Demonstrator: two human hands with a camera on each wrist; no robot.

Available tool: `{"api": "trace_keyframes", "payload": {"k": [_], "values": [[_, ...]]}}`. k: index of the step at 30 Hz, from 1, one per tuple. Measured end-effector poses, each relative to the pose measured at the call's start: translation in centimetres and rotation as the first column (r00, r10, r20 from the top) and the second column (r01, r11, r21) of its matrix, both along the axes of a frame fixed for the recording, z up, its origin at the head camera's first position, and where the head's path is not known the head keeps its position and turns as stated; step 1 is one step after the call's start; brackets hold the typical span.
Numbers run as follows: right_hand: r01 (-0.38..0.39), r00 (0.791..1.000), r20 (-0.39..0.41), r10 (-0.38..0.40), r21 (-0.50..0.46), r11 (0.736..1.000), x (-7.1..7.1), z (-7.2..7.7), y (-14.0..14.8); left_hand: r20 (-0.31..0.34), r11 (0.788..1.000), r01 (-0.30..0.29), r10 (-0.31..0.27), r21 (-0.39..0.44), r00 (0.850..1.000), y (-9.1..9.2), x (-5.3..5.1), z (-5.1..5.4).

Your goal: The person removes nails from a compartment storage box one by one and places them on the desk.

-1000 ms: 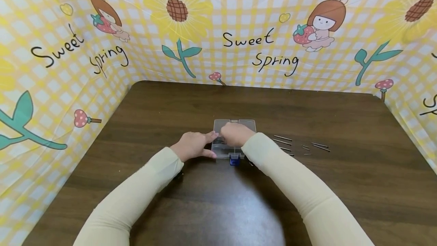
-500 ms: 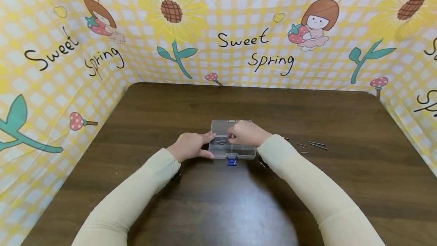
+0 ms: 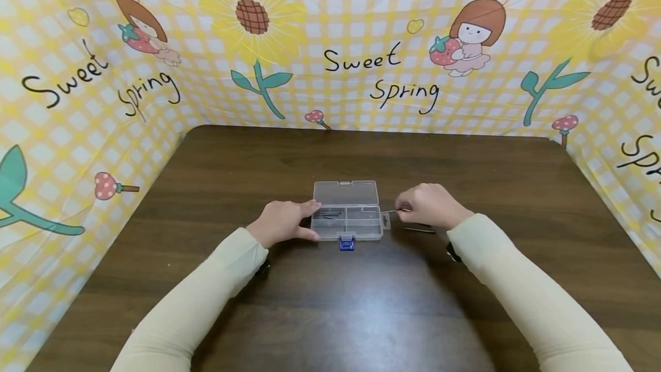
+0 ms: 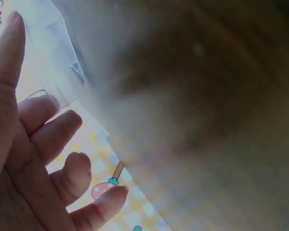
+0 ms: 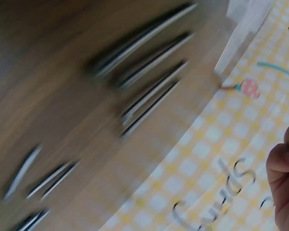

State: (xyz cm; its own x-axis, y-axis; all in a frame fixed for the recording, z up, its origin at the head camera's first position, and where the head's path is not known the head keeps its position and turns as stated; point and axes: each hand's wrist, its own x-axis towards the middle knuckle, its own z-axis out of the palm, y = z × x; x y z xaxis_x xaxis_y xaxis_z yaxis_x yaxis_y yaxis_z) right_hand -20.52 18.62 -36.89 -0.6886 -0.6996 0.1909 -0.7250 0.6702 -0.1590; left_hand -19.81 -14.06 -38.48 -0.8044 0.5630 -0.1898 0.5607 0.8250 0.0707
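Note:
A clear plastic compartment box [image 3: 330, 239] stands with its lid [image 3: 346, 193] raised at the back and a blue latch [image 3: 347, 244] in front. Several thin metal rods [image 3: 329, 214] lie in its back left compartment. My left hand [image 3: 279, 223] touches the box's left side with straight thumb and index finger; in the left wrist view its other fingers are loosely bent. To the right of the box, my right hand [image 3: 431, 205] pinches a thin metal rod [image 3: 389, 211] that points left. Its fingertips are mostly outside the right wrist view.
Several long metal rods [image 5: 156, 60] and smaller metal pins [image 5: 23, 171] lie on the wooden table [image 3: 310, 303], right of the box and partly hidden by my right hand in the head view. A yellow checked cloth [image 3: 310, 33] hangs around the table's back and sides.
My right hand has moved from over the box's compartments to the rods at the right, and a rod now shows at its fingers. My left hand stays at the box. The head view has shifted slightly.

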Motion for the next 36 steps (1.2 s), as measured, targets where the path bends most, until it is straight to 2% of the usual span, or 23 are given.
{"api": "trace_keyframes", "payload": {"k": [3,7,12,18,22,28,32,36], "values": [[0.052,0.999,0.004,-0.052,0.0,0.999,0.3,-0.2,2.0,0.0,1.0,-0.004,0.004,-0.005,1.0,0.1,0.0,0.1],[0.14,0.989,0.054,-0.14,0.018,0.99,1.1,0.0,4.7,0.011,1.0,-0.011,0.012,-0.011,1.0,0.1,0.0,0.2],[0.237,0.963,0.122,-0.242,0.054,0.97,2.3,0.6,8.3,0.06,1.0,-0.031,0.031,0.0,0.998,0.2,0.1,0.3],[0.325,0.921,0.191,-0.34,0.108,0.94,3.2,0.9,11.5,0.042,0.999,-0.042,0.042,-0.012,0.998,0.3,0.2,0.3],[0.355,0.9,0.219,-0.377,0.134,0.925,3.6,0.7,12.9,0.005,0.999,-0.018,0.018,-0.048,1.0,0.4,0.1,0.3],[0.376,0.879,0.24,-0.411,0.179,0.909,3.7,0.4,13.9,-0.044,0.996,0.006,-0.01,-0.092,0.999,0.4,-0.1,0.2],[0.374,0.866,0.271,-0.421,0.208,0.904,3.7,-0.1,14.2,-0.04,0.993,0.004,-0.008,-0.115,0.999,0.5,-0.2,0.4],[0.372,0.864,0.276,-0.422,0.218,0.903,3.6,-0.8,14.4,-0.031,0.994,0.008,-0.012,-0.113,0.999,0.6,-0.2,0.5]]}}
